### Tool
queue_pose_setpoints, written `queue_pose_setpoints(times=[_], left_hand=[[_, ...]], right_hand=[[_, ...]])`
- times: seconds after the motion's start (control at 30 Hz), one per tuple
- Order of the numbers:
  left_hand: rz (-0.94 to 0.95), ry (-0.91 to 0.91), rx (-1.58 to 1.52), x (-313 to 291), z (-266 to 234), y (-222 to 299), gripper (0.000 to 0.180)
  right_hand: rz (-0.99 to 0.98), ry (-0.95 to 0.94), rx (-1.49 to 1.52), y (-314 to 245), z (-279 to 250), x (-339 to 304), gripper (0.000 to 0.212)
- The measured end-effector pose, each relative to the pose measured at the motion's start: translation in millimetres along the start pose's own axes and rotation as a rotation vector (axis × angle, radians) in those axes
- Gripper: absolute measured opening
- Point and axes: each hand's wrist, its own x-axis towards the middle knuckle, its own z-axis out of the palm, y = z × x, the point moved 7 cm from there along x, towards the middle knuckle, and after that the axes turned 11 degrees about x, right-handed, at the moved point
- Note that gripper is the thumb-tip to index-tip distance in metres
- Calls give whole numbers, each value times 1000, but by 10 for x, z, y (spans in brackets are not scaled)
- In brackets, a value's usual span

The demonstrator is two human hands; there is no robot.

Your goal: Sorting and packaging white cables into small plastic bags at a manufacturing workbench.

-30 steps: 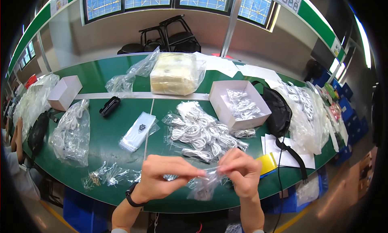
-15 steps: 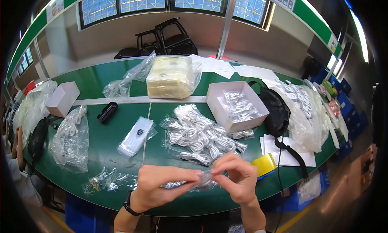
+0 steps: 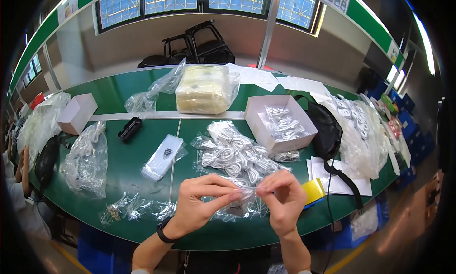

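Observation:
Above the near part of the green table, a small clear plastic bag [image 3: 242, 205] is stretched between my two hands. My left hand [image 3: 201, 201], with a black band at the wrist, pinches one end of its upper edge between thumb and fingers. The other end is pinched by my right hand [image 3: 283, 203], its fingers curled in. Just beyond lies a heap of white coiled cables [image 3: 232, 153] in clear bags. Small bagged metal parts [image 3: 137, 207] are strewn along the near edge, partly behind my left hand.
A white box [image 3: 289, 143] holds more bagged cables. A stack of flat clear bags [image 3: 163, 157] lies left of centre, near a black object [image 3: 129, 129]. Beside my right hand is a yellow-and-blue item [image 3: 313, 192]. A wrapped yellowish block [image 3: 202, 91] stands at the back; a black pouch [image 3: 324, 130] lies right.
Both hands have risen slightly and shifted away from the table's near edge, still pinching the bag. The view has moved a little.

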Motion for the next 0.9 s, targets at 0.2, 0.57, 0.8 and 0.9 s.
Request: queue_pose_setpoints(times=[0.2, 0.57, 0.8, 0.9], left_hand=[[-87, 54, 30, -22, 32, -17, 9], [-195, 182, -145, 54, -196, -324, 16], [-161, 386, 209, 83, -554, -306, 15], [-136, 448, 343, 101, -634, -307, 15]], right_hand=[[246, -93, -65, 73, -25, 145, 28], [-452, 142, -1217, -261, -508, 1261, 11], [15, -407, -1051, 722, 81, 883, 20], [5, -689, -996, 971, 564, 498, 20]])
